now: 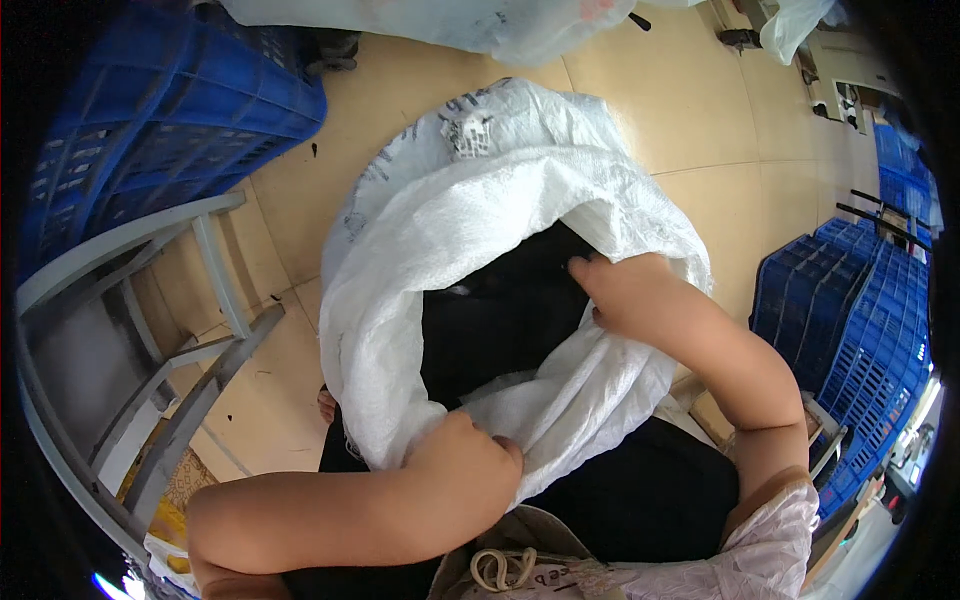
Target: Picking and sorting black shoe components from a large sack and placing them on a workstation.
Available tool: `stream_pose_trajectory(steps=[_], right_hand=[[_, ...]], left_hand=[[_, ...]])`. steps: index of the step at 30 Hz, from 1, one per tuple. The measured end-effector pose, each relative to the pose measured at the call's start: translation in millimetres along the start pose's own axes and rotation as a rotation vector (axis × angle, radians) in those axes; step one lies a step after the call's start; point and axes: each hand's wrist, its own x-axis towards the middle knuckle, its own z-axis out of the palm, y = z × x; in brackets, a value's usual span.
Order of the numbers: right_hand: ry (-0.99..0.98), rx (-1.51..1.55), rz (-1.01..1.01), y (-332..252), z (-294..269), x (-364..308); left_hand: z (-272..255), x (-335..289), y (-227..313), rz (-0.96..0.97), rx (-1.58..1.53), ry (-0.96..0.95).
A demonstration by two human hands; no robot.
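A large white woven sack (480, 220) stands between my legs, its mouth wide and its rim folded outward. Black material (500, 320), which looks like cloth, lies inside it. At the near side of the mouth, my left hand (465, 450) is closed on the sack's rim. My right hand (630, 290) grips the rim on the right side, with its thumb pointing in over the black material. Some fingers of both hands are hidden by the sack's folds.
To the left are a blue plastic crate (180, 110) and a grey metal frame (210, 270). Blue crates (840, 310) stand on the right. Translucent plastic bags (450, 25) lie at the far edge of the tan tiled floor (690, 120).
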Motion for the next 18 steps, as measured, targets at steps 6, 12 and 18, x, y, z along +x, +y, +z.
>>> stream_pose_trajectory(steps=[6, 12, 18], right_hand=[[0.278, -0.252, -0.463, -27, 17, 8], [0.121, -0.671, -0.469, -62, 63, 13], [0.131, -0.707, -0.521, -70, 86, 22]], left_hand=[[4, 3, 12, 0.09, 0.024, -0.118], [8, 5, 18, 0.095, 0.055, -0.104], [7, 12, 23, 0.112, 0.036, -0.221]])
